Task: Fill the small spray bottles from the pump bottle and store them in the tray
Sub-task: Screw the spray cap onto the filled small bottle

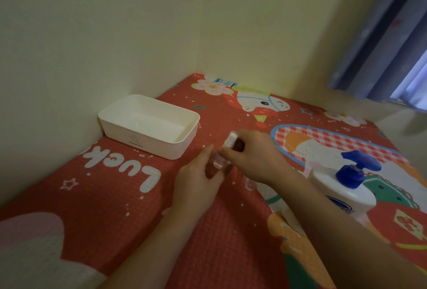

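At mat centre, between tray and pump bottle: one small clear spray bottle (218, 161), held upright in your left hand (196, 180), fingers curled round its body so it cannot turn or tip. Your right hand (251, 157) pinches its white spray head (230, 139) from above, most likely to twist it off or on; which of the two cannot be told, and the fill level is too blurred to read. Just beside your right wrist, on the mat (115, 196): a second clear bottle (250, 184), only partly visible, probably parked within reach for its turn. Right of the hands: pump bottle (344, 194), white with blue pump, nozzle facing left toward the work. Far left, against the wall: white tray (147, 124), holding no bottles yet, so storing is not begun.
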`<state>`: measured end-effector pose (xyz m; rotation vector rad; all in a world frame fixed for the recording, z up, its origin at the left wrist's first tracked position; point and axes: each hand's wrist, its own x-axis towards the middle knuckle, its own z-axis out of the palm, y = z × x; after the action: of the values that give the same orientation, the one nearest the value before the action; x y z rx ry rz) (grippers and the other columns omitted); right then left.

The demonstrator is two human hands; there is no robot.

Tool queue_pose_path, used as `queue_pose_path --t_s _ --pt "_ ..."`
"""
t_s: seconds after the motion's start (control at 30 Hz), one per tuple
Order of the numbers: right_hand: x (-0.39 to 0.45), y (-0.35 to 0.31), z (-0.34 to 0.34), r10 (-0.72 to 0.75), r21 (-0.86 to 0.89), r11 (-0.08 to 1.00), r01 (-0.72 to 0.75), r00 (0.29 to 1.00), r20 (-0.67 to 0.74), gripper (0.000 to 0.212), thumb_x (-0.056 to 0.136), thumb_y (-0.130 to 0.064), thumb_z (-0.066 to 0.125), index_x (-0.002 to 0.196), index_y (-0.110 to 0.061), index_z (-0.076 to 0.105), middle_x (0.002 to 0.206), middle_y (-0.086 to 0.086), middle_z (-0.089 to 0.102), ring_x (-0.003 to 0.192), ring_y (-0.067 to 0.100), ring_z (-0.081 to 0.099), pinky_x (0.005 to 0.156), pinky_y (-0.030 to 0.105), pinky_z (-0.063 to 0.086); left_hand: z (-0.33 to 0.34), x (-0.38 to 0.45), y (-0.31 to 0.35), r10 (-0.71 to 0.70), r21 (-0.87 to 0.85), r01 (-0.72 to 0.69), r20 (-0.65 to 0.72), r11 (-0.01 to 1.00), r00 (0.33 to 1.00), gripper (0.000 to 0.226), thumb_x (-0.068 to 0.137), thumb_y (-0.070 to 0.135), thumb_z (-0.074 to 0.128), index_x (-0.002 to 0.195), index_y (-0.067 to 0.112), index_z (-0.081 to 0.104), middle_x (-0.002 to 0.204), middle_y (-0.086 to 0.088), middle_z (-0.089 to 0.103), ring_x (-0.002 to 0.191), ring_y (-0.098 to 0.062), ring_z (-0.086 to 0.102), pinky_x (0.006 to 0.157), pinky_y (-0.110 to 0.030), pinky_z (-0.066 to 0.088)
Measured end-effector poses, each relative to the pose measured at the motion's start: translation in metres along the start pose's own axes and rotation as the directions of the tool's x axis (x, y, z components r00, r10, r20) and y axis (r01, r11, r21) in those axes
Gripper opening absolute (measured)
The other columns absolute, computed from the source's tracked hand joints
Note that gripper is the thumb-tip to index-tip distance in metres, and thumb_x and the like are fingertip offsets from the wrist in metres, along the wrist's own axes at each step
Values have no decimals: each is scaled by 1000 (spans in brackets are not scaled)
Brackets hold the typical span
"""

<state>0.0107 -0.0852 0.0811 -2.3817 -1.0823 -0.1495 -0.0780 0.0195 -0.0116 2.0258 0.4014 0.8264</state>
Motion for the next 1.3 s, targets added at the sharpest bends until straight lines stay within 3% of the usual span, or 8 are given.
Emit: queue_pose_path --t_s 0.1,0.23,0.43,0.6,0.8,0.97,1.1,1.3 --pt "7 9 8 56 -47 997 -57 998 -30 26 83 -36 58 63 -18 58 54 -4 54 50 10 48 48 27 35 -2 2 -3 -53 6 53 -33 999 998 44 85 43 68 125 26 63 110 11 73 99 -5 68 86 -36 58" --pt "15 19 26 130 -53 990 -132 991 -38 35 85 -34 52 55 -17 48 47 -3 46 44 12 43 46 27 32 -6 3 -6 -20 95 28 -91 995 996 5 92 25 65 95 27 68 84 15 69 80 -5 66 69 -28 54" --pt "20 24 43 148 -88 984 -152 988 -53 41 86 -34 50 48 -21 39 46 -1 44 46 18 44 48 30 31 -9 4 -8 -7 91 15 -85 996 996 11 94 22 61 87 29 66 74 17 66 70 -1 61 59 -19 45" --pt "21 25 45 143 -130 981 -143 990 -8 35 83 -36 56 52 -23 45 55 -1 55 56 19 57 50 29 38 -7 4 -7 -13 76 19 -75 997 997 12 94 23 60 85 28 65 73 12 68 67 -5 62 60 -32 51" --pt "18 25 48 127 -139 982 -127 992 -8 33 84 -44 51 66 -17 58 64 0 62 62 20 59 57 33 47 -9 3 -5 -26 75 30 -54 997 998 15 94 23 59 82 31 62 70 11 67 64 -5 61 59 -37 52" --pt "8 21 23 115 -129 985 -115 993 -8 54 80 -66 47 90 -16 65 74 2 67 69 20 62 63 37 53 -10 2 -4 -53 58 56 -53 997 997 14 95 25 59 83 30 64 70 11 68 65 -5 63 61 -38 53" --pt "10 28 7 247 -90 959 -270 946 -209 34 90 -31 39 66 -10 51 60 3 52 58 22 51 50 32 41 -10 1 -1 -50 53 53 -73 997 996 13 94 25 59 82 28 65 66 11 65 62 -5 61 59 -37 52" --pt "17 43 28 497 -342 820 -459 867 28 26 83 -33 51 86 -12 65 84 6 68 75 25 66 69 35 58 -9 -4 2 53 34 -53 -3 998 999 21 95 30 59 74 28 60 56 11 57 57 -11 57 49 -31 43"
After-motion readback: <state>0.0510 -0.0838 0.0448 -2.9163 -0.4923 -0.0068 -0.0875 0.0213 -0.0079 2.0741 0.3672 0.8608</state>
